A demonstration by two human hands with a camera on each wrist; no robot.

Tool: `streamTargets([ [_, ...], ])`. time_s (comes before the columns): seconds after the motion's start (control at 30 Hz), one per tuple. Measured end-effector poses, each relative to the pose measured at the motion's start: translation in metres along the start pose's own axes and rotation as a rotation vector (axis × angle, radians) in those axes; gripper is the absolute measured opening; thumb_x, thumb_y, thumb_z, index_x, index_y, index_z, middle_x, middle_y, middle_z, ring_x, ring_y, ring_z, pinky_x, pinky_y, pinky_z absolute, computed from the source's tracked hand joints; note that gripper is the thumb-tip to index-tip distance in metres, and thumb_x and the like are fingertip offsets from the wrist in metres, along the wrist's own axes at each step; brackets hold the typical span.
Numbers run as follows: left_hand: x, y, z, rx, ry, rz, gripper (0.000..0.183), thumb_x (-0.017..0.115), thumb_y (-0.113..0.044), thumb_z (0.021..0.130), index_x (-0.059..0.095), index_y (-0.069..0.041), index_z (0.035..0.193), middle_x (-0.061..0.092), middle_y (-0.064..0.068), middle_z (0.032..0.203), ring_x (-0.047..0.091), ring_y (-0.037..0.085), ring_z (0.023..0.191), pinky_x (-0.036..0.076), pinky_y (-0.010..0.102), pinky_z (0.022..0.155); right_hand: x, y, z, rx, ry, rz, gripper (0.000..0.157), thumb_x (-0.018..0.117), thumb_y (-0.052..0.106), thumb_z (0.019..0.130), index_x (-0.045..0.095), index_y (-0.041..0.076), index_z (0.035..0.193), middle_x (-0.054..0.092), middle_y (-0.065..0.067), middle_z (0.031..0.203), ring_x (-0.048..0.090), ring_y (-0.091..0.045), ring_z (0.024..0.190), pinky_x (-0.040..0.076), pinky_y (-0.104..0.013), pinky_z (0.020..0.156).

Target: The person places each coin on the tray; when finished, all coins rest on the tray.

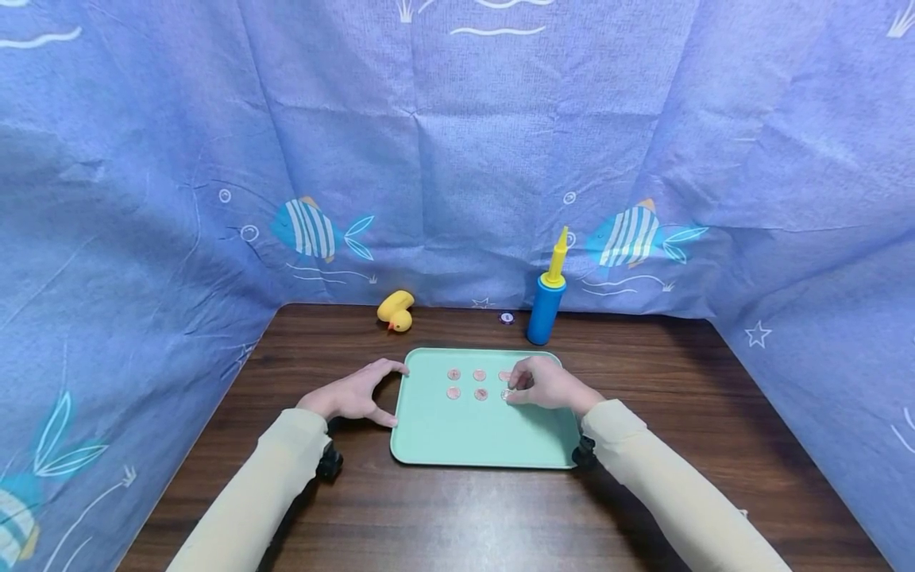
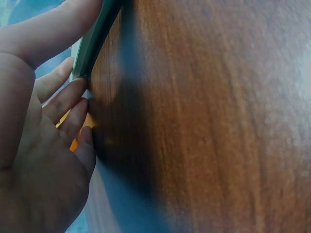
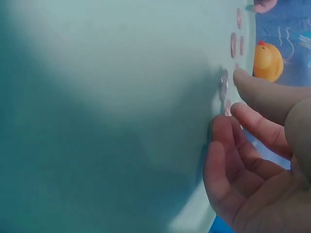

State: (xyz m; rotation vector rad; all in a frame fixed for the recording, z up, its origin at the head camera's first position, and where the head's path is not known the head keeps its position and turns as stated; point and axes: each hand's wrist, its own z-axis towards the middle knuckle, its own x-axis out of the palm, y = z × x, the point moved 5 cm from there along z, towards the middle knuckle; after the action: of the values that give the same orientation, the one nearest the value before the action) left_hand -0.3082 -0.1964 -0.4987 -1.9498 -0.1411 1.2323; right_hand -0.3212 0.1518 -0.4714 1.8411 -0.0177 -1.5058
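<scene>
A mint-green tray (image 1: 457, 437) lies on the table, with several copper-coloured coins (image 1: 480, 394) in two rows on it. My left hand (image 1: 353, 395) touches the tray's left rim, thumb and fingers spread wide apart along it. Over the right end of the rows is my right hand (image 1: 546, 385), its fingers bent. In the right wrist view, a shinier coin (image 3: 224, 85) lies on the tray just off the thumb tip, and a gap shows between thumb and forefinger. The right hand partly covers the rightmost coins in the head view.
A yellow rubber duck (image 1: 395, 310) is behind the tray at left. A blue hand pump (image 1: 546, 310) with a yellow nozzle stands upright at the tray's back right. Between them lies a small purple-and-white disc (image 1: 507, 318). Blue fish-print cloth (image 1: 472, 175) hangs around the wooden table (image 1: 443, 524).
</scene>
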Motion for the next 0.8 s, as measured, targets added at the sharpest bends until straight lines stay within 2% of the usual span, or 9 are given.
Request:
streamTargets([
  [0.33, -0.001, 0.000, 0.000, -0.006, -0.003, -0.014, 0.092, 0.093, -0.041, 0.080, 0.044, -0.019, 0.155, 0.035, 0.007, 0.164, 0.028, 0.031, 0.155, 0.029, 0.057, 0.122, -0.032, -0.028, -0.024, -0.001, -0.022, 0.029, 0.016, 0.085, 0.017, 0.090, 0.077, 0.008, 0.100, 0.072, 0.004, 0.088, 0.066, -0.011, 0.082, 0.055, -0.030, 0.071],
  [0.6, 0.000, 0.001, 0.000, -0.004, 0.002, 0.002, 0.093, 0.092, -0.044, 0.081, 0.044, -0.019, 0.156, 0.035, 0.007, 0.164, 0.028, 0.031, 0.155, 0.030, 0.058, 0.121, -0.047, -0.053, -0.053, 0.003, -0.044, -0.003, 0.012, 0.084, 0.017, 0.091, 0.078, 0.009, 0.099, 0.072, 0.006, 0.087, 0.064, -0.010, 0.079, 0.054, -0.028, 0.072],
  [0.8, 0.000, 0.000, 0.000, 0.003, 0.002, 0.006, 0.093, 0.092, -0.044, 0.081, 0.044, -0.018, 0.156, 0.036, 0.008, 0.164, 0.029, 0.032, 0.155, 0.029, 0.058, 0.121, -0.056, -0.073, -0.075, -0.015, -0.033, -0.027, 0.014, 0.085, 0.009, 0.086, 0.078, 0.009, 0.097, 0.073, 0.004, 0.089, 0.067, -0.010, 0.082, 0.056, -0.033, 0.076],
])
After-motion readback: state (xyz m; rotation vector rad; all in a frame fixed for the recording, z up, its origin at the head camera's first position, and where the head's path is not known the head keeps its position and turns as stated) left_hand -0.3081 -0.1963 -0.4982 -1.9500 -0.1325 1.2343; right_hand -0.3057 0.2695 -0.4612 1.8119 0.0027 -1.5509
